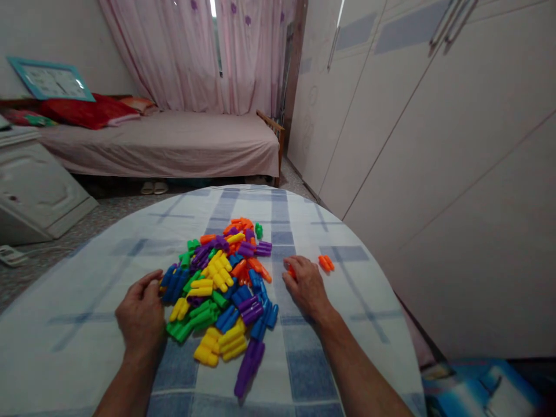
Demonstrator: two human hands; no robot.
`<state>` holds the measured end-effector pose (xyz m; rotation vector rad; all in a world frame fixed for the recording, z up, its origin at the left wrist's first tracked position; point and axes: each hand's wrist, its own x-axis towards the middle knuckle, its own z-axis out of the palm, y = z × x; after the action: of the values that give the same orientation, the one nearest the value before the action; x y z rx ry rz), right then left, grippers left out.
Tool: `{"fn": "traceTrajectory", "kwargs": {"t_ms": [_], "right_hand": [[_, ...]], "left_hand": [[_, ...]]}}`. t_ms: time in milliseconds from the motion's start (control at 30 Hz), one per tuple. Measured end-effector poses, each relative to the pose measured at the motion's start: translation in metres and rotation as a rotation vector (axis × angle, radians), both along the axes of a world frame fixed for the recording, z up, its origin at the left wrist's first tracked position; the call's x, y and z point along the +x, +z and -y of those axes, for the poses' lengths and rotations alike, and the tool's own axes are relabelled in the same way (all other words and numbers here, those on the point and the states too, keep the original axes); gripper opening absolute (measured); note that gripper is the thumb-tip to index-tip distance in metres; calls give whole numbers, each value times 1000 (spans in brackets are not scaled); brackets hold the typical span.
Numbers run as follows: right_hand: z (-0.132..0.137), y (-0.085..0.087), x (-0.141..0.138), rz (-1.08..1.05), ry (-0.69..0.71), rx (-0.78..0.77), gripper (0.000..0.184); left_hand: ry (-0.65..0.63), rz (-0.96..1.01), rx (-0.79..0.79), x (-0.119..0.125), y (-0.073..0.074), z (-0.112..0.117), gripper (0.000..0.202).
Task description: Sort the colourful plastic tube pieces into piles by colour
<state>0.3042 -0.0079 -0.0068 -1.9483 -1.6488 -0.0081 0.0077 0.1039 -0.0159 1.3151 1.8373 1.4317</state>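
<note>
A heap of plastic bullet-shaped building blocks in yellow, green, blue, purple and orange lies on the round table. At the heap's left edge is my left hand, its fingers curled against the blue blocks; whatever they may hold is hidden. To the right of the heap, my right hand rests low over the cloth with its fingers closed round an orange block, which shows only in part. Another orange block lies just beyond this hand. A purple block sticks out from the heap's near end.
A blue-and-white checked cloth covers the table. Behind it stands a bed with a red pillow and a blue-framed clock. A white wardrobe runs along the right, and a white cabinet stands at left.
</note>
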Motion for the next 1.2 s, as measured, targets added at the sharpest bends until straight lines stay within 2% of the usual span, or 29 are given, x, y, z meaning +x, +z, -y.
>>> {"fn": "traceTrajectory", "kwargs": {"t_ms": [133,200,267,333,400,467,533,633,700,767,833,933,1033,1200], "right_hand": [[0,2,-2,-28,44,12,32],[1,4,1,-23,23,74,32],[2,5,9,-7,-111,186,32],[4,3,21,-11,-323,267,34],[5,-2,34,-55,-502,243,38],[7,-7,45,-118,-567,155,42],[9,-10,52,-181,-465,38,45],[16,-4,57,-241,-171,-117,50],[22,3,56,-264,-6,-195,65],[25,10,53,-252,68,-242,81],[26,12,48,-216,44,-242,85],[24,8,46,-201,-19,-164,71],[20,-2,50,-218,-61,-66,57],[9,-21,56,-144,-256,42,53]], "left_hand": [[22,-28,-8,1,2,2,35],[23,-17,0,1,3,2,35],[19,8,2,1,2,1,37],[18,31,3,0,0,0,38],[13,37,8,-2,-3,-2,36],[6,39,25,-3,-6,-4,35],[-1,48,36,-4,-9,-5,34],[-19,67,39,-4,-9,-6,34],[-31,67,42,-3,-9,-6,33],[-40,48,56,-3,-8,-7,32],[-42,34,73,-3,-10,-8,30],[-45,53,72,-4,-12,-9,31],[-59,51,75,-5,-13,-9,32],[-66,-4,70,-5,-9,-8,32]]}}
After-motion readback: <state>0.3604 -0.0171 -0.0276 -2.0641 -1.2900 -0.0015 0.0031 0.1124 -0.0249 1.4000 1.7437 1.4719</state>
